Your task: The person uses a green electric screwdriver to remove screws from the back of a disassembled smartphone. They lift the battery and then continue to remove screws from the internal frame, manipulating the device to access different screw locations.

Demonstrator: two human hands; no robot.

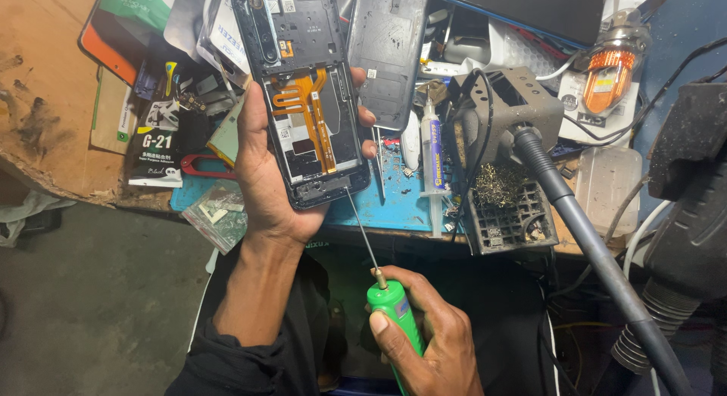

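Biggest thing first: the cluttered workbench w/ its blue silicone repair mat (397, 203), edge facing the person, packed w/ bits. On the right a grey metal soldering-iron stand (503, 112) w/ a brass-wool tray, and a thick grey hose-like handle (583, 229) slanting down from it. A dark plastic phone back cover (388, 51) lies upright just right of the held phone; a white syringe of paste (432, 150) sits on the mat beside the stand.

The opened black smartphone (303, 93), back off, orange flex cables and boards exposed, is up in the air over the mat's near edge, gripped in the left hand (265, 176): palm behind it, thumb on the left edge, fingertips wrapped round the right edge.

The right hand (432, 339) is clenched round a green-handled precision screwdriver (394, 305), low, near the person's lap. Its thin steel shaft runs up-left, tip at the phone's bottom end, by the small grey cover plate; can't tell if the tip is seated in a screw.

My read: mid-teardown or reassembly, working the screws at the bottom board. Next move prob. needs the tip square in the screw head, phone held steady, light pressure, slow twist — a slip there could gouge the nearby flex.
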